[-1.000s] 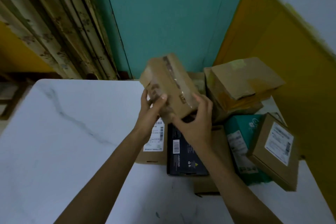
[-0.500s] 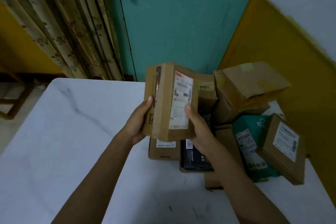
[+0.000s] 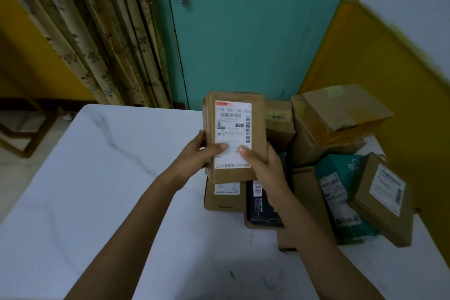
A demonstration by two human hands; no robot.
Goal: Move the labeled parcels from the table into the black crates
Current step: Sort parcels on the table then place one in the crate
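I hold a brown cardboard parcel upright above the table, its white shipping label facing me. My left hand grips its left edge with the thumb on the label. My right hand grips its lower right corner, thumb also on the label. Below it lie a brown labeled box and a black box. To the right are a teal parcel, a brown box with a white label and a stack of taped brown boxes. No black crate is in view.
The white marble table stretches left of the pile. A teal door stands behind it, a patterned curtain to the left, a yellow wall at right. A wooden frame stands on the floor at far left.
The parcel has been turned in both hands from its taped side to its label facing me squarely. Both thumbs now lie on the label.
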